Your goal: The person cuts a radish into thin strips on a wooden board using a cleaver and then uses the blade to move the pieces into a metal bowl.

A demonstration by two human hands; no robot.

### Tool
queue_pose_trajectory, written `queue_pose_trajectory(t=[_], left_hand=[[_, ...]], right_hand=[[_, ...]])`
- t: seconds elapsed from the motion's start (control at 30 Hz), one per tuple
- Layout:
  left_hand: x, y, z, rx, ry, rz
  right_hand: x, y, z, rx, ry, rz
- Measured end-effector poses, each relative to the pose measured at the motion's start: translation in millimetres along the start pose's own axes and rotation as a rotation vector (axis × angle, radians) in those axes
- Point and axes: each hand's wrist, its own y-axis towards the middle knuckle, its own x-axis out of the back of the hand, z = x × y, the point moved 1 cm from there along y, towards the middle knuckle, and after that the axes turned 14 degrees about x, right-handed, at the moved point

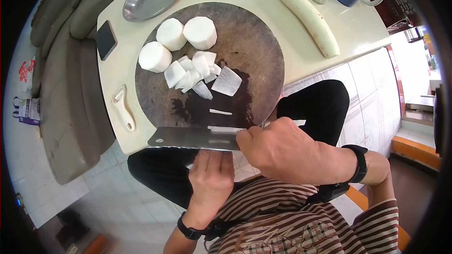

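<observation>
1. The right hand is closing tightly around the cleaver's handle end.
2. The left hand is reaching to the blade, fingertips hidden; I can't tell its hold. Curling them back would be safer.
3. Beyond, white slices are lying on the board, beside three chunks.

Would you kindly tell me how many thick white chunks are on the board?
3: the right chunk, farthest from the phone; the middle chunk, between the others; and the left chunk, nearest the phone.
</observation>
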Motion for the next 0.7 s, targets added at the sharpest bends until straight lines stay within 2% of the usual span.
queue_pose_trajectory(t=[0.1, 0.2, 0.47, 0.7], left_hand=[[1, -4, -2, 0.015, -0.041, 0.047], [1, 0, 2, 0.0, -0.033, 0.015], [0, -2, 2, 0.004, -0.046, 0.026], [-5, -7, 2, 0.006, -0.032, 0.031]], right_hand=[[2, -1, 4, -0.003, 0.002, 0.032], [0, 5, 2, 0.011, -0.036, -0.004], [3, 13, 6, 0.042, -0.127, 0.062], [-21, 19, 1, 0.094, -0.131, -0.031]])
